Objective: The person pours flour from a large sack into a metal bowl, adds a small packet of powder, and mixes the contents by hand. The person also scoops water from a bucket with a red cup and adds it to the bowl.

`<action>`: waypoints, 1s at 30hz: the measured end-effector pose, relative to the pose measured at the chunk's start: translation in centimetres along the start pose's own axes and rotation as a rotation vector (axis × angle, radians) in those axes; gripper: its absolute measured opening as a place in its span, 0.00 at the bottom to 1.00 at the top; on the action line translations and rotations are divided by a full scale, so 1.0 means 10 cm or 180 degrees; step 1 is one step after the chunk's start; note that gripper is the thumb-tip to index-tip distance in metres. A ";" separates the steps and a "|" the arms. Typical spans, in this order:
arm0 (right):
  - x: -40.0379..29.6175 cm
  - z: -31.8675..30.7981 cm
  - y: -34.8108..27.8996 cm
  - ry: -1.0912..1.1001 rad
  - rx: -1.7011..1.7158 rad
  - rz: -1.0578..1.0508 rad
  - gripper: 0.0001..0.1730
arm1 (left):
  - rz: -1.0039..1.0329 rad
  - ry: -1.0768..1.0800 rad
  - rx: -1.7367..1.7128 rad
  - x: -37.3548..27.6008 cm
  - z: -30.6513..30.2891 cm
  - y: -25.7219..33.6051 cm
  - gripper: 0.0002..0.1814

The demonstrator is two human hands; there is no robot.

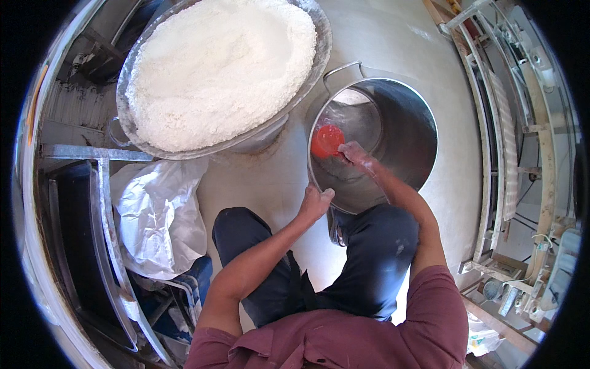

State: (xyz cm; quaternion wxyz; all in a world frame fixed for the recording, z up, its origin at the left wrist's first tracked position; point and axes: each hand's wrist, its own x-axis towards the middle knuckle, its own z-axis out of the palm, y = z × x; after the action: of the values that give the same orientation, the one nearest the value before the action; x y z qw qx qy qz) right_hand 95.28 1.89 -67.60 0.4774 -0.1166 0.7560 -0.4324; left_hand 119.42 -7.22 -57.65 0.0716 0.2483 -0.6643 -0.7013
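Note:
A large metal pot stands tilted before me, its mouth towards me and a looped handle at its rim. My left hand grips the near left part of that rim. Inside the pot, my right hand holds a red plastic scoop or cup near the left wall. Some whitish residue marks the pot's inner surface. At the upper left, a wide metal basin is heaped with white flour-like powder.
A crumpled white sack lies left of my knees, beside a metal rack with dark trays. Along the right runs a metal and wooden frame. A transparent plastic bag sits at the lower right.

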 end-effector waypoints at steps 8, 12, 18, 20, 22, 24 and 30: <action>-0.36 -0.10 -0.36 0.0295 -0.0509 -0.0269 0.21 | -0.0190 0.0153 -0.0288 0.07 0.01 -0.21 0.31; -0.58 -0.26 -0.46 0.0502 -0.0582 -0.0320 0.20 | 0.0086 0.0317 -0.0134 0.10 0.02 -0.22 0.30; -1.20 -0.51 -1.12 0.0565 -0.0605 -0.0687 0.23 | -0.0671 0.0094 -0.0854 0.15 -0.07 0.02 0.30; -1.41 -0.55 -1.51 0.0621 -0.0620 -0.0761 0.23 | -0.0313 0.0267 -0.0896 0.26 -0.05 -0.31 0.26; -1.61 -0.67 -1.82 0.0623 -0.0679 -0.0890 0.24 | -0.0386 0.0242 -0.1259 0.26 -0.04 -0.13 0.25; -1.74 -0.88 -2.08 0.0419 -0.0676 -0.1376 0.23 | -0.0451 0.0161 -0.1298 0.27 -0.05 -0.11 0.26; -2.00 -0.96 -3.24 0.1197 -0.0716 -0.1634 0.16 | -0.0299 0.0015 -0.0783 0.34 -0.16 -0.36 0.31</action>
State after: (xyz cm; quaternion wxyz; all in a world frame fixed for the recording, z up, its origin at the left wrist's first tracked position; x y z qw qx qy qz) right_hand 90.07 -0.53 -28.79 0.1893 -0.2733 0.8198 -0.4663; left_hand 118.04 -9.72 -61.97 0.0701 0.2702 -0.5607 -0.7795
